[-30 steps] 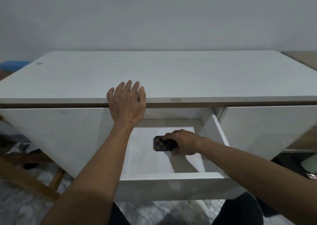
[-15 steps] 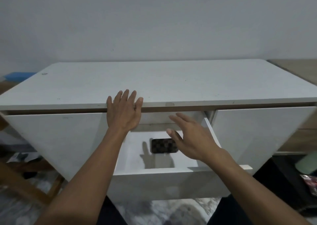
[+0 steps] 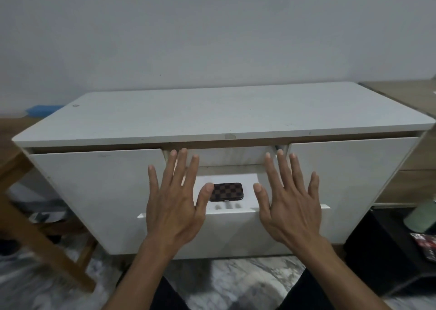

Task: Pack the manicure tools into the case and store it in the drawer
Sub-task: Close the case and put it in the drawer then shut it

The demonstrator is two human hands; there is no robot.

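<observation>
A closed brown checkered manicure case point(image 3: 227, 191) lies flat on the floor of the open middle drawer point(image 3: 232, 224) of a white cabinet point(image 3: 212, 118). My left hand point(image 3: 173, 203) hovers over the drawer's left side with fingers spread, its thumb tip just in front of the case's left end. My right hand point(image 3: 289, 203) hovers over the drawer's right side, fingers apart, holding nothing. Both palms face down above the drawer's front panel. No loose tools are in sight.
Closed drawer fronts flank the open one, on the left point(image 3: 99, 191) and on the right point(image 3: 349, 182). A wooden frame point(image 3: 35, 234) stands at the left, a dark box point(image 3: 382, 250) with a pale green object point(image 3: 422, 217) at the right. Marble floor lies below.
My right hand let go of the case and pulled out of the drawer. My left hand came off the cabinet top. Both now hover spread over the drawer front.
</observation>
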